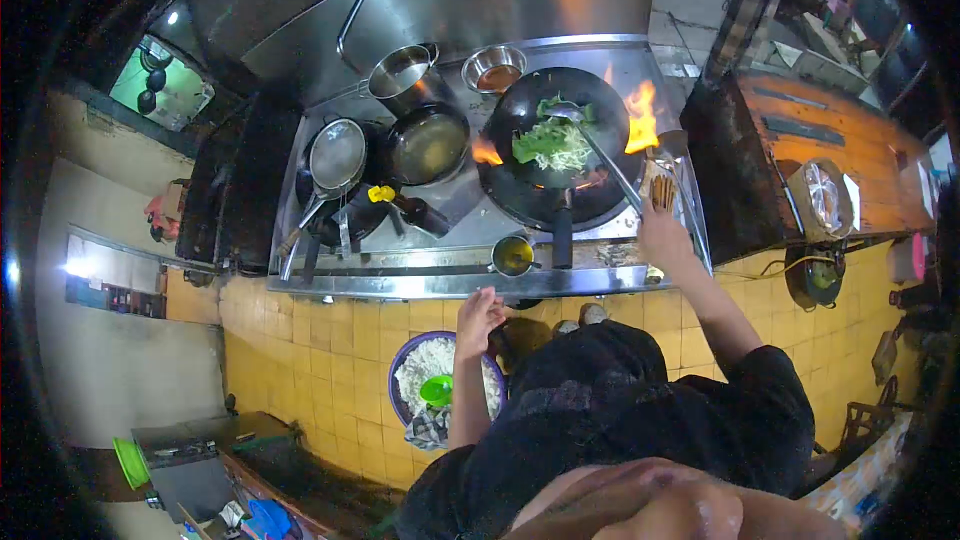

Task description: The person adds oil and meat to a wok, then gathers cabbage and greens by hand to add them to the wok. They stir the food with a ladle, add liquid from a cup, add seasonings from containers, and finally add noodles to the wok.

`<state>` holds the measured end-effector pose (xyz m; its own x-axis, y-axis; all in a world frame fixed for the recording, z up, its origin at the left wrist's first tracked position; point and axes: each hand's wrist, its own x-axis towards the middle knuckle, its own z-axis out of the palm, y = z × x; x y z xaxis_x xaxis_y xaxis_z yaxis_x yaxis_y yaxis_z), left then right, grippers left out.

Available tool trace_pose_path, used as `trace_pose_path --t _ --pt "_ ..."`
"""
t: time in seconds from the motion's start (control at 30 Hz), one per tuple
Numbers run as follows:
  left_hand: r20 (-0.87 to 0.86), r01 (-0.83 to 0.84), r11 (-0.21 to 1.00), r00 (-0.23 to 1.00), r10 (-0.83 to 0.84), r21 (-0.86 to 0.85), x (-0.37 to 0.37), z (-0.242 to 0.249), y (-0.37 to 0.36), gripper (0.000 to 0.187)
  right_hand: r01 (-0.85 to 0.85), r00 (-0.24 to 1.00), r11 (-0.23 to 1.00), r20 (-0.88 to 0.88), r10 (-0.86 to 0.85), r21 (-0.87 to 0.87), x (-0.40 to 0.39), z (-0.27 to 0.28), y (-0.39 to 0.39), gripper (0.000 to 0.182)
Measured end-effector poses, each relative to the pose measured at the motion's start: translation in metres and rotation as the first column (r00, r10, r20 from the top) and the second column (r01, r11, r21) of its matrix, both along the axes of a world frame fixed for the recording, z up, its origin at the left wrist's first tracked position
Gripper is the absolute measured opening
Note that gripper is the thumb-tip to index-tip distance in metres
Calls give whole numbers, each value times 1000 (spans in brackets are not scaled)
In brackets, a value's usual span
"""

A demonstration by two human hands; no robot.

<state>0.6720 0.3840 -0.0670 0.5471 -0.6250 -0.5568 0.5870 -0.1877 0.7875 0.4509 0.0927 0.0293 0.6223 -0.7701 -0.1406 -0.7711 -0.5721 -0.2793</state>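
A strainer [337, 153] is laid over a dark vessel [372, 223], its handle turned toward the front of the steel surface [385, 285], probably so that drips are caught and the handle is easily taken. A yellow-capped bottle [425, 218] is tilted beside it. Behind, a pot [428, 96] and a pan [452, 124] of liquid are grouped close together, apparently to be within reach. On the floor, a tub [392, 380] of rice is placed near the person, with a green bowl [437, 390] left in it, likely for scooping.

The left hand [482, 318] is held before the front edge with fingers loosely parted; nothing is seen in it. A cup [498, 253] of yellowish liquid is set just beyond, by the handle of the wok [517, 100]. In the wok, above flames [642, 118] that show around its rim, greens [550, 145] are gathered. A ladle [612, 168] is dipped among them, its shaft slanted back to the right hand [662, 225], by which it is gripped, seemingly low on the shaft so that the heat is avoided. How its fingers are wrapped cannot be told.
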Motion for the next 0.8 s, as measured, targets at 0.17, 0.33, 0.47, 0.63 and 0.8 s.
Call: trace_pose_path --t 0.17,0.33,0.47,0.63,0.8 --pt "2 -19 999 1000 19 -34 -11 -20 14 27 -73 991 997 -109 76 25 14 -10 11 34" --pt "51 151 985 988 -148 -77 -34 -9 -3 31 -126 992 978 -6 126 -166 48 -76 17 32" --pt "88 257 966 962 -257 11 -48 -12 5 32 -218 965 969 -176 195 -118 8 -24 14 32" --pt "87 548 835 830 -551 57 -76 -21 -9 34 -172 982 839 -22 188 -517 44 -133 3 28" --pt "70 763 644 647 -759 -58 -127 -6 -29 32 25 670 494 352 -654 869 55 -86 6 31"
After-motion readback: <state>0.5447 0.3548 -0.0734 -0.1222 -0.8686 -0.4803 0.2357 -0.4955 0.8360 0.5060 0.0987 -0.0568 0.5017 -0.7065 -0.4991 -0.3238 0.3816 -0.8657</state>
